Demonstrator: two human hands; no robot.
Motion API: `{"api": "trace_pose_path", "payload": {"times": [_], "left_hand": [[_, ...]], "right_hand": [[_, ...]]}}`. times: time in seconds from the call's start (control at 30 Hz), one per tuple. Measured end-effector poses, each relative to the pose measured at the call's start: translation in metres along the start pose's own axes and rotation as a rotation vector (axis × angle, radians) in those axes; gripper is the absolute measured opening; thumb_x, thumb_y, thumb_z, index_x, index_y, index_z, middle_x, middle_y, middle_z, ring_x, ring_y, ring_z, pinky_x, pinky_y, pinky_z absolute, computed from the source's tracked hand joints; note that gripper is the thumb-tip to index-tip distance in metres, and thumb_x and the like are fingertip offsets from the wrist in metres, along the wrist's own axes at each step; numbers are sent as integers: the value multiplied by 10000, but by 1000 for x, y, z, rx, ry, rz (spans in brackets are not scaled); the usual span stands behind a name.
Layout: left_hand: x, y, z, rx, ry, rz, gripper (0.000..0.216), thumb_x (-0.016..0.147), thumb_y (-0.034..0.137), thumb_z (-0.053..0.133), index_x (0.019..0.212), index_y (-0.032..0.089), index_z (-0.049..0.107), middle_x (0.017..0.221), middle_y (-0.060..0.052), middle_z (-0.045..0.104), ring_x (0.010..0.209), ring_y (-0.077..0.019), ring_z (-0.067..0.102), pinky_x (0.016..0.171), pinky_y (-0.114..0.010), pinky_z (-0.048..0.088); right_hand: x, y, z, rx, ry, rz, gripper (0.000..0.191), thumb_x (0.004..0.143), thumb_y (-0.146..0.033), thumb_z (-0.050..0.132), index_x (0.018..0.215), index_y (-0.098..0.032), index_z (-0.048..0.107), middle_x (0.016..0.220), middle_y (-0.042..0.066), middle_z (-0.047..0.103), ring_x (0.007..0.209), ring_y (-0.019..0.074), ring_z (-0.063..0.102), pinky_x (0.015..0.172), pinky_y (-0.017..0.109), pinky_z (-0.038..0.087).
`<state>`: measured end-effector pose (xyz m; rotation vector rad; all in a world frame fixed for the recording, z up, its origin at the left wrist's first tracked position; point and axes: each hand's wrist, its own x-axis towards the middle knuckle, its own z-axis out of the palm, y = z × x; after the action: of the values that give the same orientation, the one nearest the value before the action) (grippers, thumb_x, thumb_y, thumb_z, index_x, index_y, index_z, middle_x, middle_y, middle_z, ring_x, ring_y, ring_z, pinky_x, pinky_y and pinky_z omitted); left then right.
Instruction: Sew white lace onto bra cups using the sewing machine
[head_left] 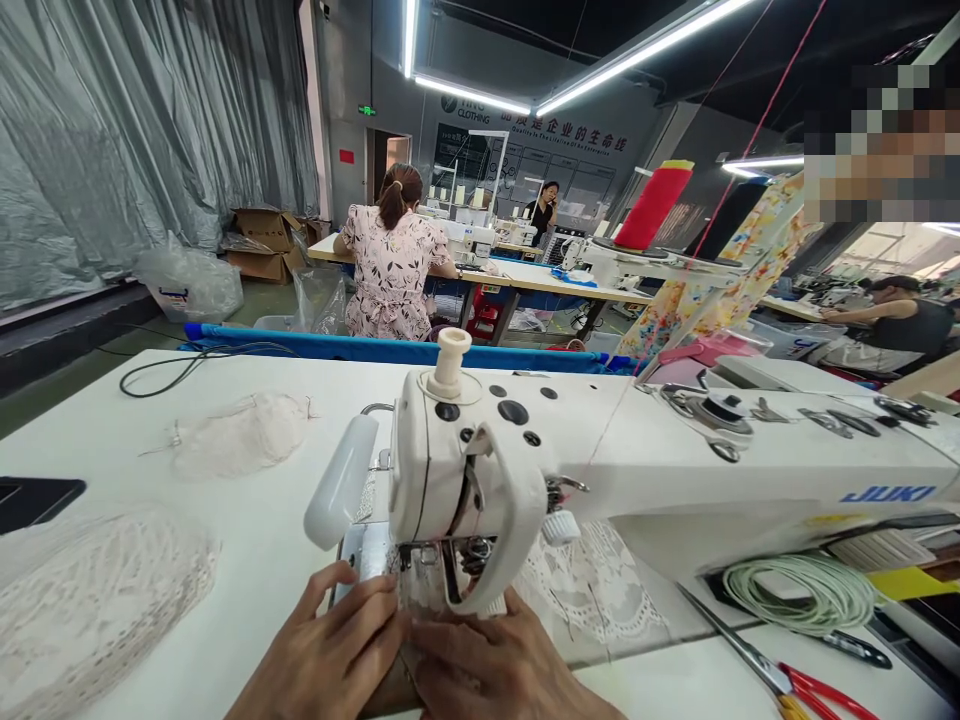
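Observation:
A white Juki sewing machine (675, 455) stands across the white table (247, 560). My left hand (330, 655) and my right hand (502, 670) lie side by side just in front of the presser foot (450, 570), fingers flat and pressing a piece of white lace (585, 590) onto the machine bed. The fingertips of both hands meet at the lace right under the needle area. The lace spreads out to the right beneath the machine arm. Red thread (720, 190) runs down from a red cone (654, 205) behind the machine.
Two heaps of white lace (90, 600) (240, 435) lie on the table to the left. Red-handled scissors (780, 675) and a coiled pale cord (802, 590) sit at the right. A black cable (172, 370) lies at the far edge. Other people work at tables behind.

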<state>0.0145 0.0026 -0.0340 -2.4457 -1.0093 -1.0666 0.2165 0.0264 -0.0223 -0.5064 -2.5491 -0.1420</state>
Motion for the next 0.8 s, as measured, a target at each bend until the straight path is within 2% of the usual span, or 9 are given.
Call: {"api": "trace_pose_path", "payload": {"times": [0.17,0.33,0.43,0.57,0.67,0.8], "left_hand": [[1,0,2,19,28,2,380,977,123,265,924,152,641,761,-10,646,780,-125,576,888,-339,303],[-1,-3,5,0,-3,-30,353,977,139,287,962,150,639,793,-7,640,794,-109,571,916,-324,274],[-4,-9,6,-31,-81,-52,292,967,188,332,1055,175,610,856,-12,646,852,-121,573,949,-339,245],[-5,-16,6,-15,-184,-48,278,960,223,342,1116,201,571,977,-27,643,959,-143,552,981,-351,207],[-6,-16,6,20,-158,-54,260,951,191,356,1083,193,580,995,-36,640,973,-148,548,1000,-351,202],[-9,-14,9,26,-137,-38,347,944,102,269,1086,171,579,990,-55,644,1012,-148,540,1029,-371,176]], "right_hand": [[5,0,-2,49,73,40,333,976,-328,313,839,-190,583,776,3,672,557,115,522,665,298,376],[5,3,4,65,113,107,694,931,-532,-11,928,-165,577,797,77,680,650,172,562,741,363,380],[5,6,9,53,119,142,712,909,-581,-6,986,-171,571,745,74,673,753,212,586,779,391,385],[6,10,9,5,71,116,698,894,-623,55,1071,-176,561,830,85,681,828,223,592,807,392,406],[5,10,9,-14,34,117,690,887,-636,92,1112,-177,555,889,96,683,867,226,593,810,385,419],[2,7,13,22,96,161,735,886,-626,26,1110,-184,569,796,88,690,808,229,608,820,406,412]]}}
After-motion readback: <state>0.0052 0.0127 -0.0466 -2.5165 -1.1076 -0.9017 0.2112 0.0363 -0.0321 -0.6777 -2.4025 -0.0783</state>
